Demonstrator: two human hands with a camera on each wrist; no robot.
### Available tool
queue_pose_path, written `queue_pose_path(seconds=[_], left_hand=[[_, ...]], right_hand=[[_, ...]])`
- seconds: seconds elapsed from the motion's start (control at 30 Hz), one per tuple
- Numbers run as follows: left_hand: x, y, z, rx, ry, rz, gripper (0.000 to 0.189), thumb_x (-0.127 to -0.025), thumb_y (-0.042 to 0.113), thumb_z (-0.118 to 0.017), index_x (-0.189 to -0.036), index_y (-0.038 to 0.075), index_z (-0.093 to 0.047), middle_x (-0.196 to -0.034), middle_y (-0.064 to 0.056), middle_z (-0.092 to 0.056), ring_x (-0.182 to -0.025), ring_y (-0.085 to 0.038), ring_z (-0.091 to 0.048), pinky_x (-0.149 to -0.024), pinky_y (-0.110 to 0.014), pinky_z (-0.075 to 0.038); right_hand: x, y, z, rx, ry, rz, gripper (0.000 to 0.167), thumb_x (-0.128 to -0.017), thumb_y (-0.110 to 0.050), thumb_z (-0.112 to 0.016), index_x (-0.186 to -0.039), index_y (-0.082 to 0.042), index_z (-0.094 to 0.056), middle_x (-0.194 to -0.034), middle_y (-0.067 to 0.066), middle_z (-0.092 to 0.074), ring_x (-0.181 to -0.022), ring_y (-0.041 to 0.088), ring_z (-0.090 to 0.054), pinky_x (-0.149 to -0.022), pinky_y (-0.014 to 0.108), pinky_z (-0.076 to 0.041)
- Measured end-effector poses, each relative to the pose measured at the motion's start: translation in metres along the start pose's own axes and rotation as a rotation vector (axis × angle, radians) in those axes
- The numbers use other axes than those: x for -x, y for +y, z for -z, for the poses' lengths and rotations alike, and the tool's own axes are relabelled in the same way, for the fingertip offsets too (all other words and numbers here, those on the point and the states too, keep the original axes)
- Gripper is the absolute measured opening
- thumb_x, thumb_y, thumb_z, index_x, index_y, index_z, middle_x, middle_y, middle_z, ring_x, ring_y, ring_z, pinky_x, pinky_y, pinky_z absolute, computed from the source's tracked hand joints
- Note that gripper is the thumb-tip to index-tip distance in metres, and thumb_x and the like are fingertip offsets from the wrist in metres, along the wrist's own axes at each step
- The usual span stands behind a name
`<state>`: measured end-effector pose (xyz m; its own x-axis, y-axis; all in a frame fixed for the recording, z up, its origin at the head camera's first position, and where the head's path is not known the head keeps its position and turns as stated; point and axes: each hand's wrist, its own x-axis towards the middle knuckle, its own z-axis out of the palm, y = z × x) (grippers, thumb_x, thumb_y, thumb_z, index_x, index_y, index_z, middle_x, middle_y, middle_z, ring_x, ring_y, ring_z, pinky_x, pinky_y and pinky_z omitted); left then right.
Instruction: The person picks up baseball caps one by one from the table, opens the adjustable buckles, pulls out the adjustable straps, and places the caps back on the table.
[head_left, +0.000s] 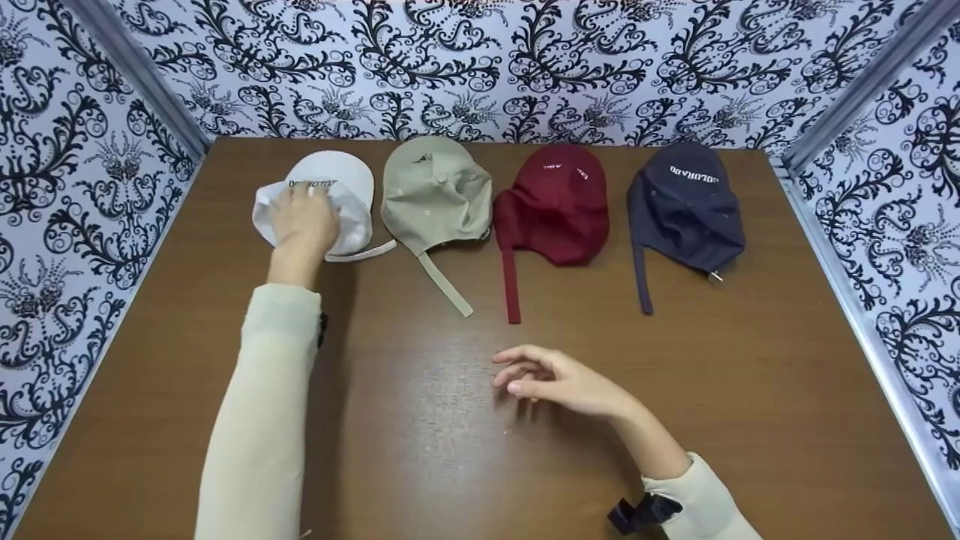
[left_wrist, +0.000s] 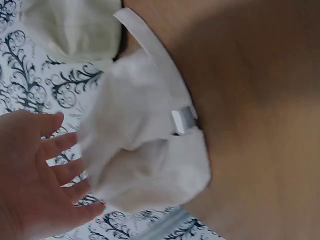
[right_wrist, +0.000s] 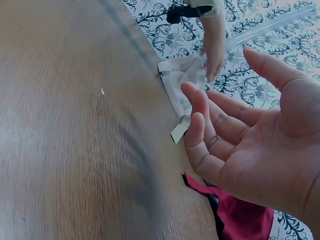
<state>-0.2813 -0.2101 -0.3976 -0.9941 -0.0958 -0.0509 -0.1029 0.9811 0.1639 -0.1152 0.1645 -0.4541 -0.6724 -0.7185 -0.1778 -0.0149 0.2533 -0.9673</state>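
Note:
A white baseball cap [head_left: 349,169] lies at the far left of the row, its strap [head_left: 361,253] stretched to the right. Over its crown is my left hand [head_left: 304,217], reaching forward from the left. The left wrist view shows that hand [left_wrist: 37,175] with its fingers spread at the edge of the white cap [left_wrist: 135,115]; whether they touch the cloth I cannot tell. A metal buckle [left_wrist: 183,120] shows on the cap's back. My right hand [head_left: 562,381] hovers above the table in front of the caps, fingers loosely bent and holding nothing.
Right of the white cap lie a khaki cap [head_left: 435,187], a dark red cap [head_left: 559,202] and a navy cap [head_left: 684,202], straps pointing toward me. They sit on a brown wooden table [head_left: 420,450]. Patterned walls [head_left: 480,67] stand at the back and both sides.

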Motion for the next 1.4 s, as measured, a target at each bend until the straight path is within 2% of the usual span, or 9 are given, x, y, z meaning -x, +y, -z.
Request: queue_pose_path(seconds=[0.13, 0.23, 0.43, 0.57, 0.7, 0.97, 1.13, 1.23, 1.4], left_hand=[[0.004, -0.008, 0.0, -0.028, -0.038, 0.06, 0.043, -0.099, 0.013, -0.044, -0.137, -0.005, -0.047, -0.141, -0.032, -0.047, -0.131, -0.051, -0.041, -0.11, -0.068, -0.03], [0.004, -0.011, -0.001, -0.053, -0.01, 0.062, 0.038, -0.096, 0.01, -0.05, -0.13, -0.005, -0.053, -0.133, -0.033, -0.054, -0.125, -0.05, -0.048, -0.105, -0.067, -0.035], [0.005, -0.014, -0.001, -0.077, 0.035, 0.062, 0.032, -0.096, 0.004, -0.043, -0.122, -0.003, -0.062, -0.125, -0.032, -0.06, -0.117, -0.048, -0.055, -0.097, -0.063, -0.042], [0.007, -0.018, 0.003, -0.097, 0.057, 0.083, 0.036, -0.095, 0.002, -0.04, -0.122, -0.006, -0.062, -0.124, -0.032, -0.058, -0.118, -0.049, -0.053, -0.096, -0.06, -0.045], [0.01, -0.022, 0.008, -0.111, 0.041, 0.112, 0.038, -0.094, 0.002, -0.039, -0.125, -0.008, -0.059, -0.126, -0.032, -0.056, -0.121, -0.049, -0.048, -0.099, -0.059, -0.044], [0.019, -0.032, 0.007, -0.086, 0.008, 0.082, 0.033, -0.091, -0.001, -0.049, -0.122, -0.009, -0.057, -0.124, -0.036, -0.057, -0.118, -0.051, -0.05, -0.096, -0.061, -0.046], [0.024, -0.037, 0.007, -0.093, -0.004, 0.097, 0.032, -0.094, -0.001, -0.044, -0.123, -0.009, -0.056, -0.123, -0.036, -0.057, -0.115, -0.052, -0.053, -0.094, -0.062, -0.047], [0.026, -0.039, 0.007, -0.097, -0.006, 0.075, 0.032, -0.095, -0.004, -0.038, -0.119, -0.01, -0.059, -0.12, -0.036, -0.059, -0.112, -0.053, -0.056, -0.092, -0.063, -0.048], [0.033, -0.043, 0.014, -0.038, -0.011, 0.04, 0.031, -0.093, -0.001, -0.045, -0.113, -0.005, -0.067, -0.116, -0.034, -0.059, -0.11, -0.054, -0.056, -0.089, -0.064, -0.05]], right_hand=[[0.001, 0.001, 0.001, 0.004, 0.004, 0.003, 0.047, -0.101, -0.02, -0.058, -0.141, 0.001, -0.049, -0.125, 0.025, -0.066, -0.106, 0.027, -0.068, -0.081, 0.028, -0.055], [0.001, 0.002, 0.002, 0.004, 0.008, 0.007, 0.047, -0.101, -0.02, -0.058, -0.141, 0.001, -0.049, -0.125, 0.025, -0.066, -0.107, 0.026, -0.067, -0.081, 0.028, -0.055], [0.003, 0.003, 0.003, 0.002, 0.014, 0.012, 0.046, -0.101, -0.02, -0.058, -0.141, 0.001, -0.049, -0.125, 0.025, -0.066, -0.105, 0.025, -0.068, -0.08, 0.028, -0.056], [0.003, 0.004, 0.004, -0.005, 0.012, 0.02, 0.046, -0.101, -0.019, -0.058, -0.141, 0.002, -0.048, -0.125, 0.026, -0.066, -0.101, 0.024, -0.068, -0.079, 0.029, -0.056], [0.005, 0.004, 0.005, -0.007, 0.021, 0.025, 0.046, -0.101, -0.018, -0.058, -0.141, 0.002, -0.049, -0.124, 0.027, -0.066, -0.1, 0.022, -0.068, -0.079, 0.028, -0.056], [0.007, 0.007, 0.006, -0.007, 0.028, 0.027, 0.045, -0.101, -0.018, -0.057, -0.139, 0.003, -0.049, -0.124, 0.027, -0.066, -0.097, 0.018, -0.068, -0.078, 0.026, -0.055], [0.007, 0.008, 0.006, -0.008, 0.031, 0.033, 0.045, -0.101, -0.018, -0.057, -0.14, 0.003, -0.049, -0.123, 0.027, -0.066, -0.095, 0.018, -0.068, -0.078, 0.025, -0.055], [0.007, 0.008, 0.006, -0.011, 0.034, 0.032, 0.045, -0.101, -0.017, -0.057, -0.14, 0.004, -0.049, -0.123, 0.028, -0.065, -0.095, 0.018, -0.068, -0.077, 0.026, -0.055], [0.007, 0.009, 0.006, -0.022, 0.033, 0.028, 0.045, -0.101, -0.017, -0.057, -0.14, 0.004, -0.049, -0.124, 0.028, -0.065, -0.096, 0.019, -0.068, -0.078, 0.026, -0.055]])
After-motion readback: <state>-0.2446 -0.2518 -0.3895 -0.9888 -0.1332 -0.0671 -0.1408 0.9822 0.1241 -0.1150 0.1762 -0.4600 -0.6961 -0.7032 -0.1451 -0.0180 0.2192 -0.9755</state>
